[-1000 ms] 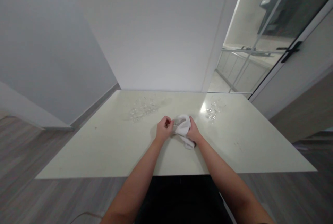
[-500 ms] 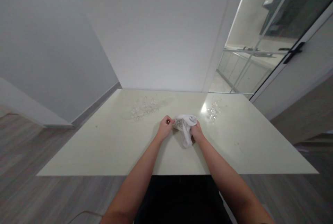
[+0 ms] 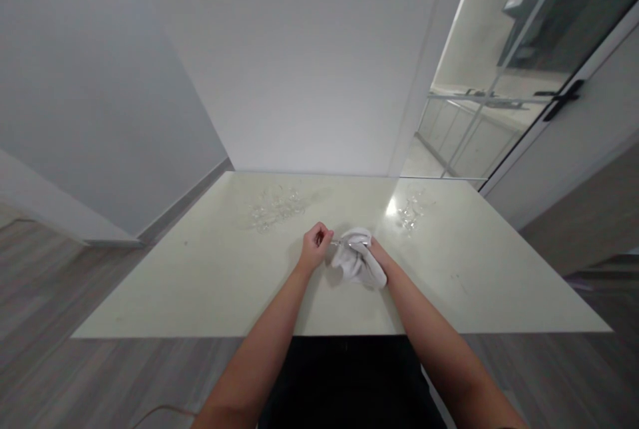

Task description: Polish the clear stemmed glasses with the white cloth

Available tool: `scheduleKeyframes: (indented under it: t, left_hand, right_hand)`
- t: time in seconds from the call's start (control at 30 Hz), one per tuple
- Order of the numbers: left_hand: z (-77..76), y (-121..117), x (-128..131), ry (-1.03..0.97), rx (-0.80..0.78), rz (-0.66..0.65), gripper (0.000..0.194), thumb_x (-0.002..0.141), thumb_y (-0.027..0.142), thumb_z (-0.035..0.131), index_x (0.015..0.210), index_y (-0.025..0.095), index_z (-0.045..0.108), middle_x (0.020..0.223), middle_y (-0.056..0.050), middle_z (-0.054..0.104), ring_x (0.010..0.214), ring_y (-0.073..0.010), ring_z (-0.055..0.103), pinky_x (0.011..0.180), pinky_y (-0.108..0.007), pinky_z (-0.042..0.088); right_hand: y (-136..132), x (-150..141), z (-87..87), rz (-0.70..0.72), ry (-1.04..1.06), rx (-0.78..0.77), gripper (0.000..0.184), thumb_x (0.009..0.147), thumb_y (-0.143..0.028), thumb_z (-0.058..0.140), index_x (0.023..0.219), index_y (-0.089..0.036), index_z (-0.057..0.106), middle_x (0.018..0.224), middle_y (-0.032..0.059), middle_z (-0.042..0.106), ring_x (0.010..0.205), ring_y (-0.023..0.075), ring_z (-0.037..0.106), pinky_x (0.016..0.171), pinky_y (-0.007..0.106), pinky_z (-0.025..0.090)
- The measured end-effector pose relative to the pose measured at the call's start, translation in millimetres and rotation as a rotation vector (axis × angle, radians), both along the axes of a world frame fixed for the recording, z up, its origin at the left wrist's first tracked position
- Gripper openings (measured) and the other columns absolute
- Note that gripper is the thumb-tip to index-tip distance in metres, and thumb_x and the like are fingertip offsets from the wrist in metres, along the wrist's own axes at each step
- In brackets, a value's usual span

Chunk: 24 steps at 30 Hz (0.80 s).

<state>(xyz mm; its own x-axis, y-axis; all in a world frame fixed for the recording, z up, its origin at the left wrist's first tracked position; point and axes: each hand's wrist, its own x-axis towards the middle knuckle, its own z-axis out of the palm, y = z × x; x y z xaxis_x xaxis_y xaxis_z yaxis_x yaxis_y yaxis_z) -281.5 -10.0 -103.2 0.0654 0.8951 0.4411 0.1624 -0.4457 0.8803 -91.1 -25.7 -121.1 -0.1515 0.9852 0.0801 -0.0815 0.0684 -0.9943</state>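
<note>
Above the middle of the table (image 3: 210, 296), my left hand (image 3: 315, 247) is closed in a pinch on one end of a thin, clear, shiny piece (image 3: 337, 242). The piece runs rightward into a crumpled white cloth (image 3: 360, 268), and its exact kind is too small to make out. My right hand (image 3: 380, 255) grips the cloth from the right side, its fingers mostly hidden behind the fabric. Farther back on the left lies a cluster of clear, glassy pieces (image 3: 277, 209). A smaller group of similar clear pieces (image 3: 410, 213) lies at the back right.
A white wall panel (image 3: 309, 83) stands directly behind the table's far edge. To the right is a glazed door with a black handle (image 3: 564, 100). Bright glare (image 3: 391, 206) falls near the right-hand cluster. A cable (image 3: 167, 408) lies on the floor at lower left.
The cloth has been turned and now spreads lower and to the right, with my right hand turned along with it. My left hand has barely moved. The clusters look unchanged.
</note>
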Motion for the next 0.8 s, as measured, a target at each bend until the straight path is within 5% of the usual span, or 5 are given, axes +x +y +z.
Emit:
scheduleKeyframes:
  t: [0.27, 0.53, 0.8]
  left_hand:
    - [2.4, -4.9, -2.6, 0.084, 0.046, 0.085, 0.041, 0.091, 0.047, 0.047, 0.061, 0.021, 0.038, 0.056, 0.004, 0.032, 0.054, -0.0117, 0.034, 0.054, -0.028, 0.027]
    - [-1.4, -4.9, -3.5, 0.084, 0.11, 0.067, 0.036, 0.09, 0.045, 0.049, 0.065, 0.02, 0.041, 0.057, 0.004, 0.035, 0.052, -0.0105, 0.033, 0.053, -0.026, 0.026]
    - [-3.0, -1.9, -2.6, 0.06, 0.087, 0.129, 0.041, 0.094, 0.042, 0.042, 0.06, 0.021, 0.035, 0.056, 0.004, 0.031, 0.053, -0.0111, 0.032, 0.054, -0.028, 0.024]
  right_hand:
    - [1.8, 0.4, 1.2, 0.15, -0.108, 0.182, 0.026, 0.068, -0.044, 0.073, 0.081, -0.021, 0.071, 0.078, 0.0021, 0.071, 0.078, 0.0209, 0.066, 0.079, 0.035, 0.054]
    - [6.7, 3.2, -2.9, -0.007, -0.15, 0.117, 0.035, 0.063, -0.054, 0.075, 0.074, -0.021, 0.07, 0.078, 0.0055, 0.072, 0.085, 0.0253, 0.066, 0.088, 0.04, 0.052]
    - [4.1, -0.1, -0.6, 0.148, -0.123, 0.088, 0.032, 0.067, -0.046, 0.073, 0.083, -0.019, 0.072, 0.078, 0.0028, 0.072, 0.082, 0.0224, 0.066, 0.084, 0.037, 0.052]
